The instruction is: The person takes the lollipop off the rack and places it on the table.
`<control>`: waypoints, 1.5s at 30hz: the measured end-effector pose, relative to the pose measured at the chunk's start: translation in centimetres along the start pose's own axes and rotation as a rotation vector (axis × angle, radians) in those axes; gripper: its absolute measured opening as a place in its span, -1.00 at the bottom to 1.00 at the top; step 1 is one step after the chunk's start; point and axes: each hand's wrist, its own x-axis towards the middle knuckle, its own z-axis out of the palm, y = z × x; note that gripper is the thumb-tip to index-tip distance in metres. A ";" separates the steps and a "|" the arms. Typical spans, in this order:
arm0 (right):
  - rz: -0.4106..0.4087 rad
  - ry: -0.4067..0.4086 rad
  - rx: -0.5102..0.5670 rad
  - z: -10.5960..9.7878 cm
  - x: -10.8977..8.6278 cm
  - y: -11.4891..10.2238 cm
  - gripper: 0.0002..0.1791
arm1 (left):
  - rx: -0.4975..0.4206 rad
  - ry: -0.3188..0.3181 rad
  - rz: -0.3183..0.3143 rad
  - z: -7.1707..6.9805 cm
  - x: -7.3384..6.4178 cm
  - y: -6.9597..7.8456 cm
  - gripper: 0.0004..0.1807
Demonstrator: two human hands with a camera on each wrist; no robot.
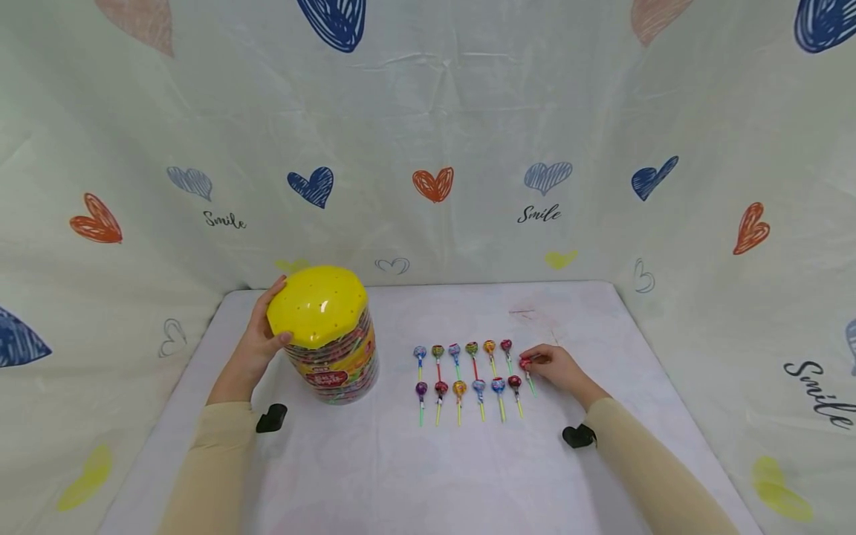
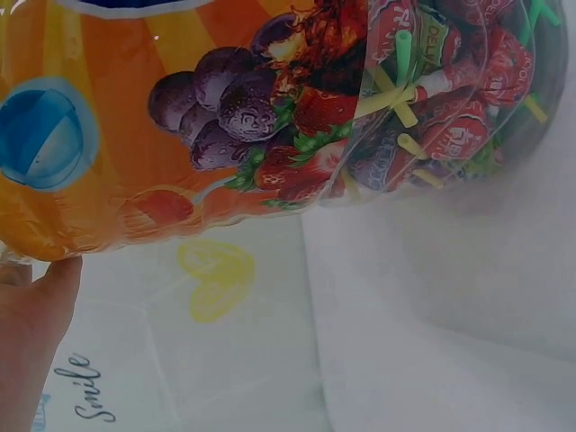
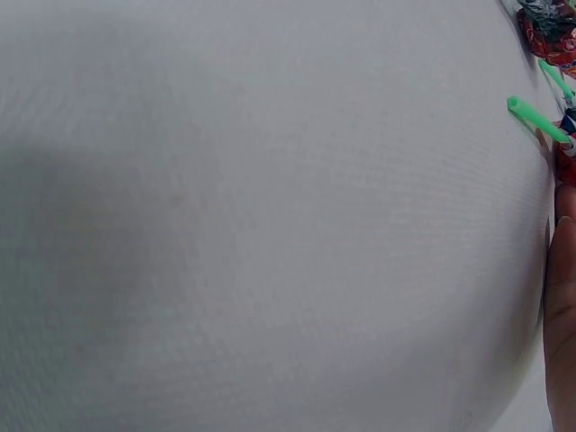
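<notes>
My left hand (image 1: pixel 255 348) grips a big clear plastic jar (image 1: pixel 341 375) by its yellow lid (image 1: pixel 317 305), thumb on the near side and fingers round the far left. Wrapped lollipops show through the jar wall in the left wrist view, beside a fruit-printed orange label (image 2: pixel 108 117). At the right end of two lollipop rows, my right hand (image 1: pixel 560 371) pinches the head of a red lollipop with a green stick (image 1: pixel 531 384). That stick (image 3: pixel 535 118) slants toward the table in the right wrist view, where only part of the hand (image 3: pixel 562 297) shows at the edge.
Several lollipops lie in an upper row (image 1: pixel 472 348) and a lower row (image 1: pixel 479 387), sticks toward me. A white cloth covers the table (image 1: pixel 401 475). Behind it hangs a pale curtain (image 1: pixel 374 119) with printed hearts. Black wrist-camera pieces (image 1: pixel 271 418) sit by both sleeves.
</notes>
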 end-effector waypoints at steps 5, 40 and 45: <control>0.008 0.005 0.011 0.2 -0.1 0.0 -0.73 | -0.012 0.000 0.005 0.0 0.0 -0.1 -0.25; -0.353 0.193 -0.196 -4.4 -4.0 -6.4 -0.59 | 0.487 0.026 0.014 -2.7 -0.6 2.9 0.19; -0.461 0.271 -0.415 -5.3 -4.5 -7.0 -0.50 | 0.630 0.044 -0.024 -3.2 -1.4 3.7 0.22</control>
